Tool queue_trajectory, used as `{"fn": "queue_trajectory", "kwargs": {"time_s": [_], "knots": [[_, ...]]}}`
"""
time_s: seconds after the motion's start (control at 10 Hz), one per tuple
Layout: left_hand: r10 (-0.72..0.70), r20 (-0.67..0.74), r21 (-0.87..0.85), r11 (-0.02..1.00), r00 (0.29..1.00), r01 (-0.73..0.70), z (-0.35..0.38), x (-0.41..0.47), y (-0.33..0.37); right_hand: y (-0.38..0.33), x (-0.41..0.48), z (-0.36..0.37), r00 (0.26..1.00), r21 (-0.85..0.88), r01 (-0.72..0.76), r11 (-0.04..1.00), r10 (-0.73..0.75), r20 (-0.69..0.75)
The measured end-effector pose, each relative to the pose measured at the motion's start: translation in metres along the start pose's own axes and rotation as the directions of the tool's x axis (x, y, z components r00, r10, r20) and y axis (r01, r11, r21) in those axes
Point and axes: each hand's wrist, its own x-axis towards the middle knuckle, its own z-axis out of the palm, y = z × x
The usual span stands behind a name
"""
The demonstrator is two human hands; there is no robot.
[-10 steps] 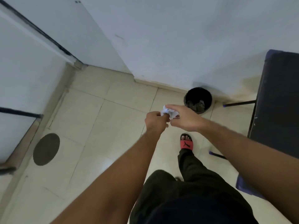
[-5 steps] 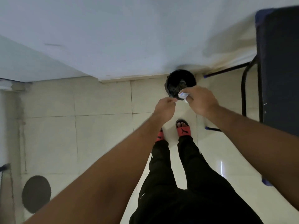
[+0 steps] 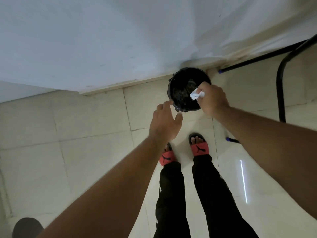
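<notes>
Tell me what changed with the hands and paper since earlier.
The right hand carried the crumpled paper forward over the black bin. The left hand came off the paper and opened beside the rim. Unchanged: the right hand grips the paper; the bin stands by the wall.

The right hand (image 3: pixel 212 100) holds crumpled paper (image 3: pixel 197 95) over the black bin (image 3: pixel 173 83); left hand (image 3: pixel 163 123) empty.

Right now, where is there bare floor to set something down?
Bare tiles lie left of the bin, along the wall, and right of the sandals. Crowded at the bin: right hand holds paper over it, left hand beside.
</notes>
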Motion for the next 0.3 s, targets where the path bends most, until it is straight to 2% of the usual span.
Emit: {"fn": "queue_trajectory", "kwargs": {"time_s": [0.2, 0.3], "knots": [[-0.037, 0.010, -0.065, 0.997, 0.999, 0.037, 0.042, 0.030, -0.019, 0.032, 0.029, 0.043, 0.982, -0.044, 0.080, 0.996, -0.071, 0.176], [-0.053, 0.012, -0.088, 0.995, 0.999, 0.054, 0.048, 0.032, -0.016, 0.041, 0.025, 0.046, 0.982, -0.006, 0.049, 0.999, -0.047, 0.182]]}}
